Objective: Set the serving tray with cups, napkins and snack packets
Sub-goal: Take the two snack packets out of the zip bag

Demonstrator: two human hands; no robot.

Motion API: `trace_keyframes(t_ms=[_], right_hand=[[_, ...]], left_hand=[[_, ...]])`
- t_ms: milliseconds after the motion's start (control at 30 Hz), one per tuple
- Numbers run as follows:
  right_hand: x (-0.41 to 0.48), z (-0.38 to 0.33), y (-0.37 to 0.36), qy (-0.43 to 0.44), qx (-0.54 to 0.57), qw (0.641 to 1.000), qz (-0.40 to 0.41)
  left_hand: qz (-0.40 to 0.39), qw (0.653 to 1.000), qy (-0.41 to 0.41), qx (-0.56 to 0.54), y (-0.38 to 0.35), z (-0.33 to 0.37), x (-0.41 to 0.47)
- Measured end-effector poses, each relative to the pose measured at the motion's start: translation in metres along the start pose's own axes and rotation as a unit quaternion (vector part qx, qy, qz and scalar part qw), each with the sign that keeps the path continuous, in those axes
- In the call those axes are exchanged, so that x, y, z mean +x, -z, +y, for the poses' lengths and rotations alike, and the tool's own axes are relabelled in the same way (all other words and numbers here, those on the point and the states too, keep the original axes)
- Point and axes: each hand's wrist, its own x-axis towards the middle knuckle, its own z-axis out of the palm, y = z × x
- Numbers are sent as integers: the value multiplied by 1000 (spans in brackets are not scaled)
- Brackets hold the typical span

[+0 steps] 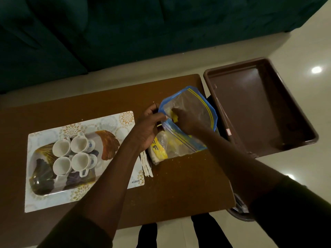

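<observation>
A patterned serving tray (107, 142) lies on a floral placemat (44, 203) at the table's left, with several white cups (78, 154) standing in it. Right of the mat, my left hand (148, 127) grips the mouth of a clear zip bag (195, 104) with blue edges. My right hand (186, 119) reaches inside the bag, its fingers closed around something yellow (174, 118). A yellow snack packet (158, 149) lies under the bag. White napkins (146, 165) lie between the mat and the packet.
A brown plastic tub (259, 104) sits empty just off the table's right end. The brown wooden table (179, 185) carries scattered crumbs. A dark green sofa (125, 29) stands behind it, and pale glossy floor surrounds it.
</observation>
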Motion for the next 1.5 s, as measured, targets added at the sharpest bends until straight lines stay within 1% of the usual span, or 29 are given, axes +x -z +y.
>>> trace_keyframes(t_ms=[33,100,133,200,267,333,467,567,633,700,767,800,867,933,1000,1033,1100,1167,1200,1233,1267,1300,1333,1400,1500], right_hand=[[1,3,8,8,-25,999,26],[2,11,26,20,-34,999,38],[2,14,37,13,-21,999,23],[-2,18,57,-7,-30,1000,1],[-6,20,74,-22,-43,999,2],[-11,19,94,-24,-21,999,-6],[-23,24,126,-15,-27,999,26],[-32,34,146,-19,-3,999,51],[-39,47,167,-24,-16,996,87],[-47,69,196,-64,-49,986,142],[-48,96,223,-137,-75,976,151],[-46,107,230,-171,-104,972,120],[-38,128,225,-210,-161,964,11],[-26,146,201,-213,-196,954,-81],[-14,169,169,-193,-236,941,-147],[-9,179,154,-187,-255,933,-172],[3,199,124,-165,-274,931,-176],[12,217,105,-138,-240,952,-126],[13,226,98,-120,-207,968,-73],[13,234,92,-92,-172,981,-2],[10,240,88,-66,-139,985,76],[8,246,85,-55,-103,982,146],[4,252,84,-60,-71,976,198],[-8,263,78,-98,-45,963,245],[-28,271,61,-147,-50,942,298]], left_hand=[[5,1000,-4,-1,1,0,1],[9,1000,-14,0,0,0,4],[11,1000,-17,1,-1,0,5],[24,1000,-16,-1,-6,0,9],[36,999,-18,-2,-11,0,12],[41,999,-23,7,-15,2,15],[40,999,-15,12,-21,0,21],[43,999,-17,4,-27,0,25],[50,998,-23,-8,-29,2,26],[62,998,-25,-16,-30,4,28],[70,997,-27,-18,-31,7,30],[71,997,-26,-18,-34,8,31],[61,998,-22,-12,-41,8,34],[48,999,-18,3,-48,6,37],[43,999,-15,16,-55,5,40],[42,999,-14,18,-58,4,42],[39,999,-15,20,-61,2,44],[44,999,-15,23,-60,1,45],[50,998,-12,24,-59,1,45],[56,998,-8,23,-59,1,45],[61,998,-6,21,-59,2,44],[65,998,-6,18,-59,3,43],[67,998,-5,15,-59,3,43],[65,998,-5,10,-61,4,43],[55,998,-3,4,-71,2,44]])
